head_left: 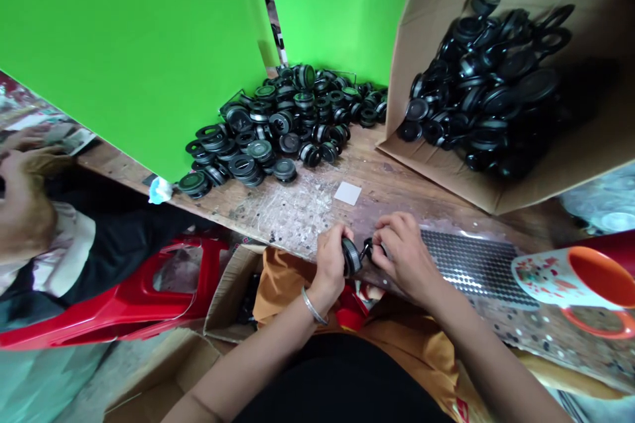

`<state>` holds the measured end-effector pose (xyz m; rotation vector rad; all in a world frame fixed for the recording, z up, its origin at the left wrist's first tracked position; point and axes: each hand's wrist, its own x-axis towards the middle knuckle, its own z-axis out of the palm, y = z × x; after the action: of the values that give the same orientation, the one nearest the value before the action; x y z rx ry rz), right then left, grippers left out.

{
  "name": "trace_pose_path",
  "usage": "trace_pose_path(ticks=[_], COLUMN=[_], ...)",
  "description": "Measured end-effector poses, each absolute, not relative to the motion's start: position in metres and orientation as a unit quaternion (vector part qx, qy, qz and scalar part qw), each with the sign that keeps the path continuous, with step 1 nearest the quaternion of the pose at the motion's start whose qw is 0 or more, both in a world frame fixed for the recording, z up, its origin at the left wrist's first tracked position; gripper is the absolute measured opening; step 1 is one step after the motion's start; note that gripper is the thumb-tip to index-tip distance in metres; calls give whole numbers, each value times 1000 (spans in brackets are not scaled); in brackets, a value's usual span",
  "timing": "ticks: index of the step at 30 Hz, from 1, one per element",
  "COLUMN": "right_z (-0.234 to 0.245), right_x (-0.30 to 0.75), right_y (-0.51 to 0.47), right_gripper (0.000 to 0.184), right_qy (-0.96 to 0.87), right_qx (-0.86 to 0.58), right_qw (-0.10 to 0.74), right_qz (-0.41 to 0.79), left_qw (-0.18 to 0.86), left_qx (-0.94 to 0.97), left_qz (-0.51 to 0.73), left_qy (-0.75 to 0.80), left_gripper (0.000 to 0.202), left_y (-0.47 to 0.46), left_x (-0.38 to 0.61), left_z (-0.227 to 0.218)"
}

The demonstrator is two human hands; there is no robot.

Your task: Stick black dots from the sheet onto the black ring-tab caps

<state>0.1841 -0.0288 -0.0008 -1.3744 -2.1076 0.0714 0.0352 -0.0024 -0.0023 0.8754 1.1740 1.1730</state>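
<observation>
At the near desk (pixel 297 205) edge, the left hand (pixel 330 264) fingers grip a black round cap (pixel 351 256) while the right hand (pixel 404 254) fingers pinch a small black piece (pixel 368 250) onto it.

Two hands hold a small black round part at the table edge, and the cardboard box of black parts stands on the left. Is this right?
No: the head view shows the cardboard box on the right. The left hand and right hand do hold the black round part.

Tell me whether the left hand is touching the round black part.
Touching. In the head view the left hand wraps its fingers around the round black part.
</observation>
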Motion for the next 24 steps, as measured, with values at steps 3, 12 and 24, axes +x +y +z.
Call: trace_pose_path(ticks=[3, 12, 24], right_z=[-2, -21, 12], right_x=[181, 146, 154], right_y=[-30, -55, -22], right_gripper=[9, 31, 30], right_qy=[-788, -710, -638], right_qx=[-528, -595, -549], right_qw=[316, 376, 411], right_qz=[22, -28, 350], left_qw=[610, 685, 765], left_qx=[346, 173, 219], left_qz=[507, 542, 478], left_qy=[501, 455, 372], left_gripper=[32, 23, 38], left_y=[-2, 15, 20], left_x=[34, 29, 18], left_z=[-4, -11, -9])
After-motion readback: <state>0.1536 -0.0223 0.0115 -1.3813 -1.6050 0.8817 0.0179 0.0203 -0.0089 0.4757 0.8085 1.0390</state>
